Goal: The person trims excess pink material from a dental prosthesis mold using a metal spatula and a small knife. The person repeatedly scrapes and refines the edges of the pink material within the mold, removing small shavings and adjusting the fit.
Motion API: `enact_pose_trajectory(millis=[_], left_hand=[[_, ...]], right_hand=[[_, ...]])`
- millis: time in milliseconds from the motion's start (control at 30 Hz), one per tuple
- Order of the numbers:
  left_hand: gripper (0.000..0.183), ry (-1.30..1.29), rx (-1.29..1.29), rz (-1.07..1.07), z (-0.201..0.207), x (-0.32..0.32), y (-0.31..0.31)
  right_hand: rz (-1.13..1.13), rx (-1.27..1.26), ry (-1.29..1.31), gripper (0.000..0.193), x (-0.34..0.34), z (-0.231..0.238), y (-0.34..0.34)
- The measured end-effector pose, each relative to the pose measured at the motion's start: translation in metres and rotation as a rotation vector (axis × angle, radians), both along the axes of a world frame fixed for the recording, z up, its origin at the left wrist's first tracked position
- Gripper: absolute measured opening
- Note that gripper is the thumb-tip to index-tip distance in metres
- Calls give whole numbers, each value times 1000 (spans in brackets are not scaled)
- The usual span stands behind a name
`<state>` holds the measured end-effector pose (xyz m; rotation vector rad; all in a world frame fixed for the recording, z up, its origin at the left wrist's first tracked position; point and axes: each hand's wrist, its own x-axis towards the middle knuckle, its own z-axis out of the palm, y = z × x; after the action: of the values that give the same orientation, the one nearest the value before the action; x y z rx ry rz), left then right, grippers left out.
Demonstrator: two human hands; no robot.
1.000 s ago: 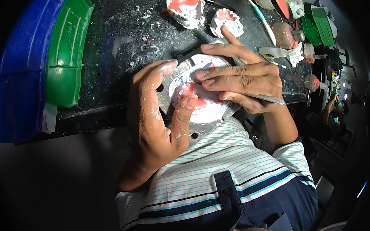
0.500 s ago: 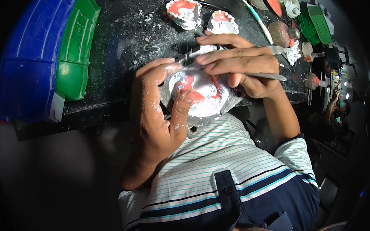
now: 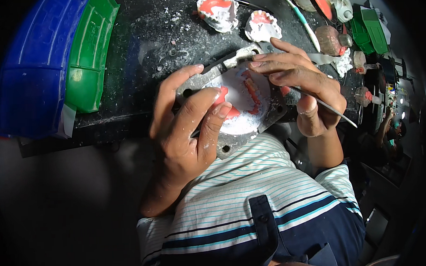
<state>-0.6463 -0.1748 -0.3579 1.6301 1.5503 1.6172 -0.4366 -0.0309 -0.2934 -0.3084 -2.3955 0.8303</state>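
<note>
A grey metal dental flask filled with white plaster is tilted in front of my chest, beside the bench edge. Pink wax lies on the left of the plaster; a pink strip with tooth shapes runs along the right. My left hand grips the flask's left side, one finger stretched to its upper rim, the thumb and a bent finger on the pink wax. My right hand holds a slim metal spatula across its palm, with several fingers over the flask's far right edge.
Two plaster dental models with pink wax stand farther back on the dusty black bench. Blue and green bins are at left. A toothbrush, a glass burner and plaster scraps lie at right.
My right hand has moved right and its spatula now slants down to the right, uncovering more plaster. A left finger has come down onto the pink wax beside the thumb.
</note>
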Motion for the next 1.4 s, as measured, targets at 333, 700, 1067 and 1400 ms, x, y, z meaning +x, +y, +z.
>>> enact_pose_trajectory(millis=[333,700,1067,1400], left_hand=[[33,92,64,4,-10,-7,2],[37,53,91,27,-10,-6,5],[38,30,100,27,-11,-7,6],[40,104,75,-3,-11,-10,4]], right_hand=[[-9,74,-53,35,2,-5,-6],[-135,235,-153,35,-6,-18,-34],[-148,233,-124,34,-8,-26,-37],[-193,215,-101,29,-9,-29,-41]])
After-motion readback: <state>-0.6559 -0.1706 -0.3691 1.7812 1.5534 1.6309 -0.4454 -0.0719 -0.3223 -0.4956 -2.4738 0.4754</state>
